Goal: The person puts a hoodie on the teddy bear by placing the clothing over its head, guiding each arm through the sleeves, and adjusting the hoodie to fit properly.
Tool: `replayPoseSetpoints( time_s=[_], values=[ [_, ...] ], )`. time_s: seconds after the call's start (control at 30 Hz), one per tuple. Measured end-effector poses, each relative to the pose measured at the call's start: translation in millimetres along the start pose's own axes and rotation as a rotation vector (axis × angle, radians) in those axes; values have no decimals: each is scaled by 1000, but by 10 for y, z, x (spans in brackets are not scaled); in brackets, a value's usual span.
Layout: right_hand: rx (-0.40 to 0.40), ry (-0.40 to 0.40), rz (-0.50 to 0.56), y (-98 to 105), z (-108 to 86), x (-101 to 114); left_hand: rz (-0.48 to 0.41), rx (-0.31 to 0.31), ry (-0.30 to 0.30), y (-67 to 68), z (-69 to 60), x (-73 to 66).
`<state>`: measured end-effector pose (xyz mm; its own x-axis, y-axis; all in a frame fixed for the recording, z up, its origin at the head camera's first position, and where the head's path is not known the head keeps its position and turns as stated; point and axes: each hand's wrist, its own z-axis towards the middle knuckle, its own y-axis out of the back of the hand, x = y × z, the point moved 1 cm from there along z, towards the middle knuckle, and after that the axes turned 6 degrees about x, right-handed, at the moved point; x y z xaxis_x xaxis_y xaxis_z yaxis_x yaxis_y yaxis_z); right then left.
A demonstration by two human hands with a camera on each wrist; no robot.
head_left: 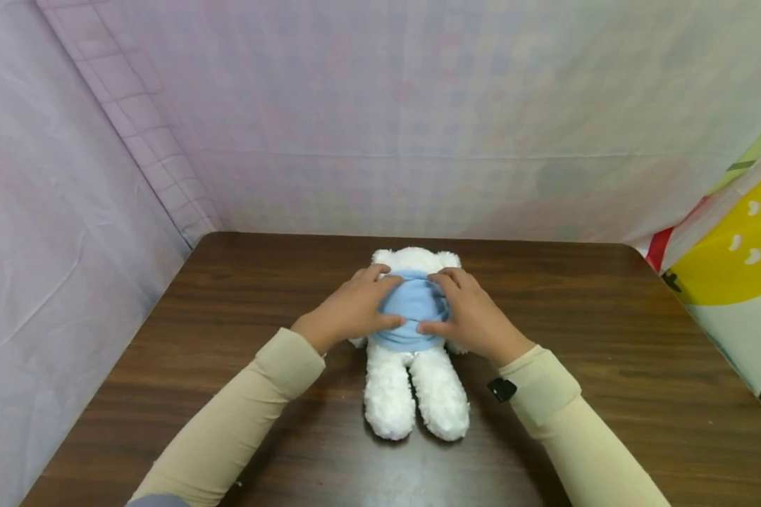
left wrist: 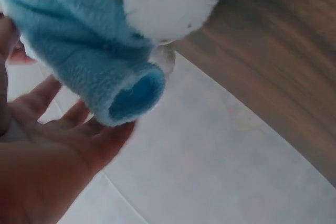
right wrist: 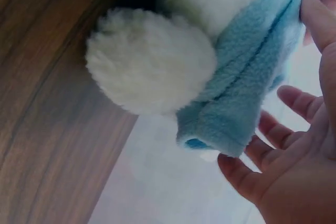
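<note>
A white plush bear [head_left: 412,394] lies on the table, head at the far end and legs toward me. Over its torso lies a small light blue top [head_left: 414,310]. My left hand [head_left: 361,303] rests on the top's left side, my right hand [head_left: 478,313] on its right side, thumbs toward each other and fingers spread. In the left wrist view a sleeve [left wrist: 100,72] has an empty cuff, with spread fingers beside it. The right wrist view shows the other sleeve [right wrist: 226,114] near loosely extended fingers, and a round white paw [right wrist: 149,61] outside it.
The dark brown wooden table [head_left: 260,282] extends around the bear. A pale checked cloth [head_left: 418,120] hangs behind it, and a white curtain [head_left: 57,246] is at the left. A cloth with a yellow print [head_left: 735,246] hangs at the right.
</note>
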<state>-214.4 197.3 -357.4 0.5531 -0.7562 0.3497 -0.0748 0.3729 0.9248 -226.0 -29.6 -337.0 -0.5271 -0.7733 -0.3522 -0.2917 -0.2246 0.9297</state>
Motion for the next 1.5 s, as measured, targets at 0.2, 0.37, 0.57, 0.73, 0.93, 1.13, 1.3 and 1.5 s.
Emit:
replayPoseSetpoints(
  time_s=[0.2, 0.37, 0.57, 0.73, 0.93, 1.13, 1.3, 1.5],
  values=[
    [-87, 97, -48, 18, -102, 56, -6, -52, -121, -37, -46, 20],
    [-22, 90, -3, -47, -97, 46, -23, -40, -106, -92, -32, 19],
    [-28, 113, 41, -116, -57, 21, 20, -113, -101, -148, -59, 16],
    [-57, 116, 69, -36, -117, -17, 30, -311, -187, -157, -148, 6],
    [-162, 38, 94, 118, -232, -189, 58, -407, -363, -155, -291, -65],
    [53, -32, 79, 51, -291, -303, 145, -219, -304, -209, -337, -126],
    [254, -107, 195, -75, -260, -325, 170, -241, -284, -266, -309, -126],
    [209, -150, 250, -116, -199, -309, 180, -284, -269, -298, -276, -133]
  ],
)
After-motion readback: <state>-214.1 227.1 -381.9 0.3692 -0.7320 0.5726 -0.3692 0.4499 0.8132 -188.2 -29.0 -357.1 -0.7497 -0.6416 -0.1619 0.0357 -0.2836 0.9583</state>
